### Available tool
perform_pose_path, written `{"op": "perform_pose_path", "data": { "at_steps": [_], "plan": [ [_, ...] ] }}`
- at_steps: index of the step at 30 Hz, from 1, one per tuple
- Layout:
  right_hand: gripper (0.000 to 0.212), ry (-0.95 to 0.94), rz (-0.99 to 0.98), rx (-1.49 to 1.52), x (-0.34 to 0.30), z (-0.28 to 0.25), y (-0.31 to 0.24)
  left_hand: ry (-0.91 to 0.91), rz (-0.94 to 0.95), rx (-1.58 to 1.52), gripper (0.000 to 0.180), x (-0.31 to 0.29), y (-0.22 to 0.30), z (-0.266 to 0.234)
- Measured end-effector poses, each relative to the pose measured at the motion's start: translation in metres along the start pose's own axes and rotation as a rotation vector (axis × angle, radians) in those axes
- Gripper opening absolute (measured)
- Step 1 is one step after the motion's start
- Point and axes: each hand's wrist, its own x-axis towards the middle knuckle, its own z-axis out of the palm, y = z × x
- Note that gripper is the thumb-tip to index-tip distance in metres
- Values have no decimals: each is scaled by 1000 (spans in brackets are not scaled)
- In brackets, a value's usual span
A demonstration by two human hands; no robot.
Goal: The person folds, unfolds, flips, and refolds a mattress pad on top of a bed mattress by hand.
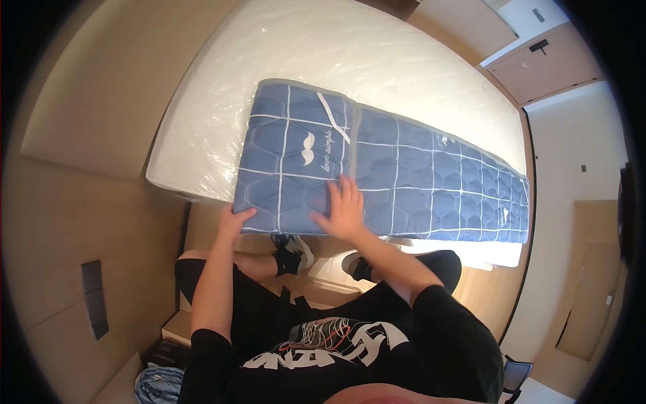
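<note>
A blue quilted mattress pad (410,175) with a white grid pattern lies folded lengthwise along the near side of a bed mattress (404,60). Its left end is folded back over itself, with a grey edge seam and a white strap (330,116) on top. My left hand (232,221) pinches the pad's near left corner, thumb above and the other fingers hidden beneath. On the folded part near the front edge, my right hand (344,210) rests flat with its fingers spread.
Clear plastic wrap covers the mattress. A beige headboard panel (101,87) rises at the left. Wooden cabinets (548,64) stand at the far right. At lower left lie a striped cloth bundle (158,385) and a dark box (168,353). My legs are against the bed's near side.
</note>
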Motion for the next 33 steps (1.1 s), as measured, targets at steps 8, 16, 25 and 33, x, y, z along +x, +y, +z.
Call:
{"op": "perform_pose_path", "data": {
  "at_steps": [8, 16, 25, 33],
  "plan": [
    [116, -101, 47, 78, -64, 28, 12, -80, 157, -211, 50, -77, 68, 30],
    [99, 209, 185, 863, -97, 26, 43, -195, 681, 261, 59, -203, 137, 244],
    [65, 188, 788, 1724, -148, 24, 100, -378, 1057, 693, 61, -197, 36, 342],
    [40, 50, 800, 2026, -169, -4, 159, -143, 808, 1084, 116, -122, -32, 294]
  ]
}}
